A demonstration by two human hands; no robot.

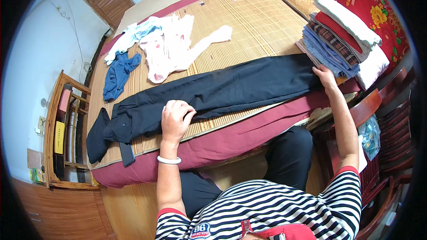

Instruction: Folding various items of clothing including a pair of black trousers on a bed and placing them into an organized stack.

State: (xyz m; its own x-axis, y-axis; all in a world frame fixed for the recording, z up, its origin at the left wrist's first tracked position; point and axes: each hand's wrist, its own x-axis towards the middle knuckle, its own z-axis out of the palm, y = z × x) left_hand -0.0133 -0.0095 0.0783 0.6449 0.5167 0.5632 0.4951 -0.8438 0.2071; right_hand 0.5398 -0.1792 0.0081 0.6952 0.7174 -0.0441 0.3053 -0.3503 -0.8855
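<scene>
A pair of black trousers (213, 89) lies stretched lengthwise across the bed, its legs laid one over the other and its waist end at the left. My right hand (327, 78) grips the leg ends at the right, beside the stack of folded clothes (331, 44). Over the near edge of the trousers, around their middle, is my left hand (175, 119) with its fingers curled in toward the thumb. Whether any cloth is pinched in it is hidden. A pale bangle (169, 160) circles the left wrist.
Beyond the trousers, a pale pink garment (167, 46), a light blue one (133, 33) and a dark blue one (120, 73) lie crumpled on the bamboo mat (253, 31). A dark phone-like object (127, 154) rests at the near edge. Wooden chairs (393, 120) stand at the right.
</scene>
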